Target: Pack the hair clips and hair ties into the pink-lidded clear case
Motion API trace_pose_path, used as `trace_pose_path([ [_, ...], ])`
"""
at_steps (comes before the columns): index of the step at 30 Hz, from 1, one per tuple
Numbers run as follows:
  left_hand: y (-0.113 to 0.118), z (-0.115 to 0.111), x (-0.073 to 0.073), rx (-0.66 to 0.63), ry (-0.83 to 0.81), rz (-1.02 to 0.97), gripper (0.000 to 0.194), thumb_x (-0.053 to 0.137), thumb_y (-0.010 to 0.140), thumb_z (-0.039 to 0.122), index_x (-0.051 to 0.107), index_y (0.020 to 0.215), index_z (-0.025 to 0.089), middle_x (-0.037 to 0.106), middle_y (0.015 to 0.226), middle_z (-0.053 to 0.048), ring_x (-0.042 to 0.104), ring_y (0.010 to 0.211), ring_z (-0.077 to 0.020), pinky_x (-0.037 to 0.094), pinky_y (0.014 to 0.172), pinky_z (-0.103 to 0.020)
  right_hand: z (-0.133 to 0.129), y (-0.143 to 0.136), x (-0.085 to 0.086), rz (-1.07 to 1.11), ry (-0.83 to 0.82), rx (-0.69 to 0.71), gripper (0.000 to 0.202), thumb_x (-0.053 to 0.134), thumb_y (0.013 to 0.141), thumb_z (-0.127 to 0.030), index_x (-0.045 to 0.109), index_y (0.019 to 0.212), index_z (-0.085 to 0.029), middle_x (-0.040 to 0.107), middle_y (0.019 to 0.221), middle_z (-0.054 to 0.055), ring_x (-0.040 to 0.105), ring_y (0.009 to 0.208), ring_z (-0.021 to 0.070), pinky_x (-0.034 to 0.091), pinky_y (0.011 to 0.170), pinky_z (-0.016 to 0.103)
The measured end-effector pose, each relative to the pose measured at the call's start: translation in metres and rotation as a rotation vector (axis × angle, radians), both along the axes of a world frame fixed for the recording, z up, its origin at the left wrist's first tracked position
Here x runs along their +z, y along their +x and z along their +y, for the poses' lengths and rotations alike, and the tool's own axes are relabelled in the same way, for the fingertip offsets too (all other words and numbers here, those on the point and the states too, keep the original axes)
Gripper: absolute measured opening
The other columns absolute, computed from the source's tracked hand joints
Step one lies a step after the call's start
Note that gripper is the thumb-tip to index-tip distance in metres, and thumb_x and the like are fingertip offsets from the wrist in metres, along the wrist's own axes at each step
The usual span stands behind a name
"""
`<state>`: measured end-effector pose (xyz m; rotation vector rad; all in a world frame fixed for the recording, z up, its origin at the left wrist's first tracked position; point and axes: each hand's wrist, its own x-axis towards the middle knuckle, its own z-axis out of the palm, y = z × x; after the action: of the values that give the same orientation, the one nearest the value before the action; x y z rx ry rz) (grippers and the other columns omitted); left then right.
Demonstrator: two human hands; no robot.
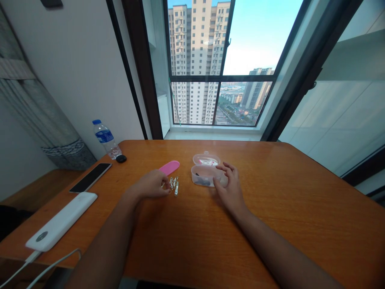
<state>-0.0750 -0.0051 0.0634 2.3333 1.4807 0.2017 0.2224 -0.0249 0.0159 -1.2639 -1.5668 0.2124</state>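
My left hand (155, 184) is closed, thumb and fingers pinched together at the left edge of several small shiny metal pieces (176, 188), perhaps clips. What its fingertips hold, if anything, I cannot make out. Just behind that hand lies a flat pink piece (171, 167) with a rounded end, partly hidden by it. To the right, a small clear plastic box (196, 181) has its lid (195, 159) hinged back. Some dark items sit inside the box. My right hand (230, 186) grips the box's right end, thumb in front and fingers behind.
On the wooden table (192, 237), a water bottle (106, 138) and a small black object (121, 159) stand at the back left. Nearer are a phone (90, 177) and a white power bank (61, 220) with a cable (18, 273). A window (221, 78) lies beyond.
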Motion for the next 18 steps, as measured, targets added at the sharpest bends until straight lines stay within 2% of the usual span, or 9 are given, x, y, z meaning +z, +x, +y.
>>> trace_pose_path([
  [3,-0.02,0.012,-0.003,0.185,0.132,0.096,0.018,0.063,0.071,0.035,0.072,0.071,0.019,0.07,0.072,-0.004,0.056,0.061,-0.0158,0.03,0.054,-0.026,0.001,0.0,-0.001,-0.012,0.008,0.007,0.035,0.06,0.081,-0.026,0.06,0.116,-0.022,0.045,0.131,0.011,0.045,0.127,0.0282,0.036,0.111,0.051],
  [7,-0.033,0.019,-0.01,0.28,0.082,0.147,0.015,0.064,0.069,0.032,0.072,0.071,0.02,0.07,0.074,-0.005,0.058,0.065,-0.017,0.031,0.056,-0.025,0.002,0.0,-0.002,-0.021,0.022,0.021,0.034,0.06,0.08,-0.025,0.061,0.114,-0.022,0.045,0.13,0.01,0.046,0.127,0.0277,0.034,0.113,0.05],
  [11,-0.03,0.019,-0.012,0.291,0.095,0.155,0.02,0.059,0.076,0.033,0.072,0.073,0.019,0.07,0.074,-0.007,0.059,0.065,-0.018,0.031,0.057,-0.026,0.002,0.0,-0.001,-0.017,0.019,0.017,0.033,0.06,0.08,-0.025,0.061,0.114,-0.023,0.045,0.13,0.01,0.046,0.128,0.0281,0.034,0.112,0.051],
  [15,-0.016,0.016,-0.01,0.214,0.127,0.075,0.031,0.052,0.086,0.041,0.075,0.096,0.023,0.074,0.091,-0.009,0.064,0.077,-0.021,0.036,0.063,-0.026,0.001,0.0,0.0,-0.016,0.015,0.023,0.033,0.06,0.081,-0.025,0.061,0.114,-0.023,0.045,0.13,0.011,0.046,0.128,0.0278,0.034,0.113,0.05],
  [18,-0.005,0.013,-0.012,0.157,0.104,0.054,0.043,0.057,0.082,0.053,0.072,0.11,0.024,0.073,0.1,-0.01,0.065,0.087,-0.0241,0.039,0.068,-0.027,0.0,0.0,0.0,-0.022,0.011,0.02,0.033,0.06,0.081,-0.025,0.061,0.114,-0.022,0.045,0.13,0.011,0.045,0.128,0.0274,0.034,0.113,0.049],
])
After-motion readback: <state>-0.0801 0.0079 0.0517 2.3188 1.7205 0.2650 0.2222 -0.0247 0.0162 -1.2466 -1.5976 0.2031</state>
